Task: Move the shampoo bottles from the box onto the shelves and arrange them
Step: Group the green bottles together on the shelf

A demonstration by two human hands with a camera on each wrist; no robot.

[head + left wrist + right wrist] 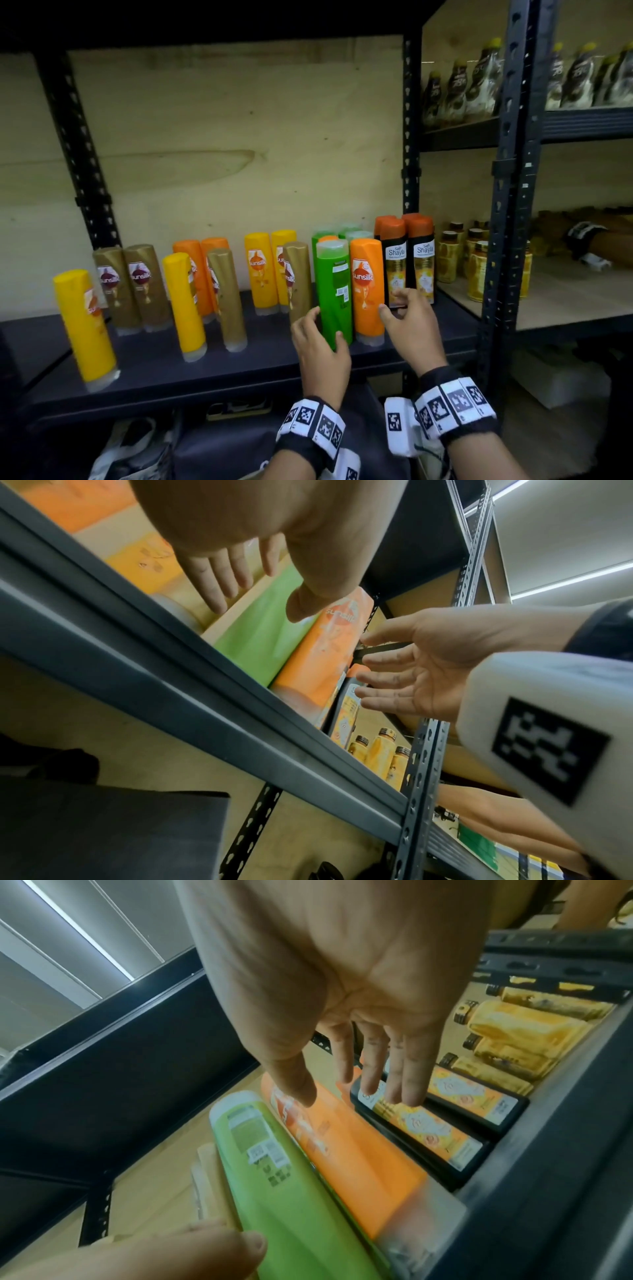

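Flanking the green bottle (pixel 334 291), both hands' grips hang slack.

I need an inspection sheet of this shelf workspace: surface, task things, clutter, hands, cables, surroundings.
Surface: dark shelf, bottles standing on it.
Task things: green bottle and orange bottle upright at the front, side by side; box not clearly seen.
Clutter: nothing seen.
Hands: left hand at the green bottle, fingers relaxed; right hand open beside the orange bottle.
Cables: nothing seen.
Surroundings: jars on the neighbouring shelf; another person's arm there.
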